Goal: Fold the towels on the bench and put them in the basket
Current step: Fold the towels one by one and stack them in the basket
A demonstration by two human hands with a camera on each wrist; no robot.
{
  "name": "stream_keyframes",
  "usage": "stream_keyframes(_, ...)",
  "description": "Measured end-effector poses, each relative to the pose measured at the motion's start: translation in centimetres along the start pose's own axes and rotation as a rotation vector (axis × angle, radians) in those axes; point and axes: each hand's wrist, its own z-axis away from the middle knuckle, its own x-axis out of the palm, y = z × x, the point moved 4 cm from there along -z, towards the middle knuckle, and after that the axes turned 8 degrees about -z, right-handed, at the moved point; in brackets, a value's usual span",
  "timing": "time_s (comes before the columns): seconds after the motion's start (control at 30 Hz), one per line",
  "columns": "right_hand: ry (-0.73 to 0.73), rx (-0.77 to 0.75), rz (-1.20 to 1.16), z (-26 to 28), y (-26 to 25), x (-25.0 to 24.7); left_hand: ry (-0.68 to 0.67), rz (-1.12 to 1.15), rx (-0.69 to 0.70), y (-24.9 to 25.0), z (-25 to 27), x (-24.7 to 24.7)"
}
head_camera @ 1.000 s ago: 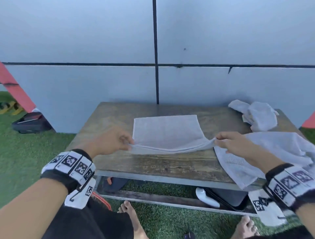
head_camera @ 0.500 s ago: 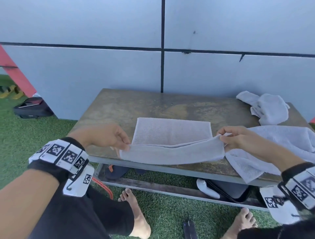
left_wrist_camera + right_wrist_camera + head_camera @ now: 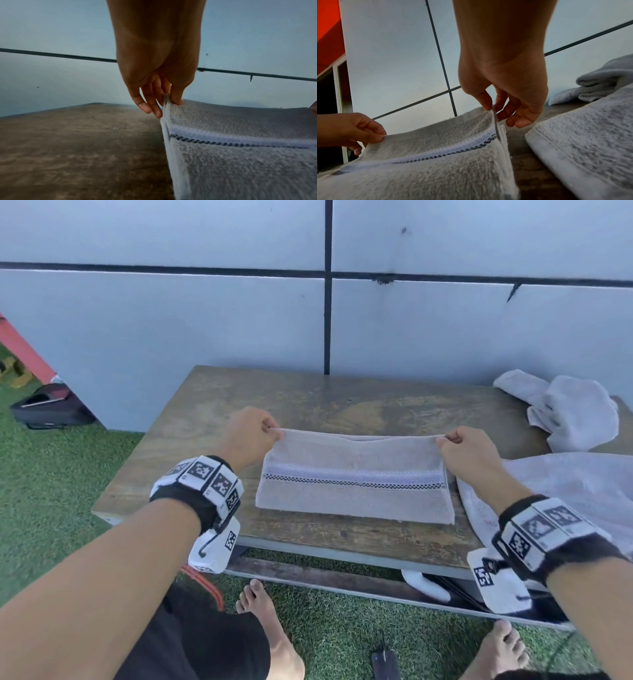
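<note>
So the near edge just got flipped over to the far side: left hand (image 3: 251, 430) and right hand (image 3: 466, 447) each pinch a far corner of the striped towel (image 3: 356, 491) on the bench (image 3: 212, 419). One more fold done. I count three towels; no basket visible.

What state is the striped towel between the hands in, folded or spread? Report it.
Folded. The striped towel lies doubled on the bench; stacked layers show at its side edge, where the left hand and right hand pinch the far corners.
</note>
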Motion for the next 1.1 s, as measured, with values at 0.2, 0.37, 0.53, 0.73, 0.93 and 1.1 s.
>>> stream_keyframes(0.2,-0.006,0.035,0.071,-1.3,0.8,1.3,0.008,-0.059,-0.020,-0.9,-2.0,2.2)
stream_keyframes(0.37,-0.028,0.022,0.138,-1.9,1.1,1.8,0.020,-0.104,-0.058,-1.5,-2.9,3.0)
stream_keyframes(0.53,-0.030,0.001,0.184,-2.4,1.6,2.0,0.030,-0.109,-0.059,-1.3,-3.1,3.2)
stream_keyframes(0.73,-0.012,-0.029,0.170,-2.5,1.8,1.9,0.060,-0.134,-0.010,-0.5,-3.2,2.7)
stream_keyframes(0.93,-0.028,-0.059,0.102,-2.7,1.7,1.6,0.057,-0.141,0.027,0.1,-3.7,2.4)
stream_keyframes(1.1,-0.014,-0.069,0.084,-2.9,1.9,1.6,0.005,-0.172,0.056,0.3,-4.5,2.5)
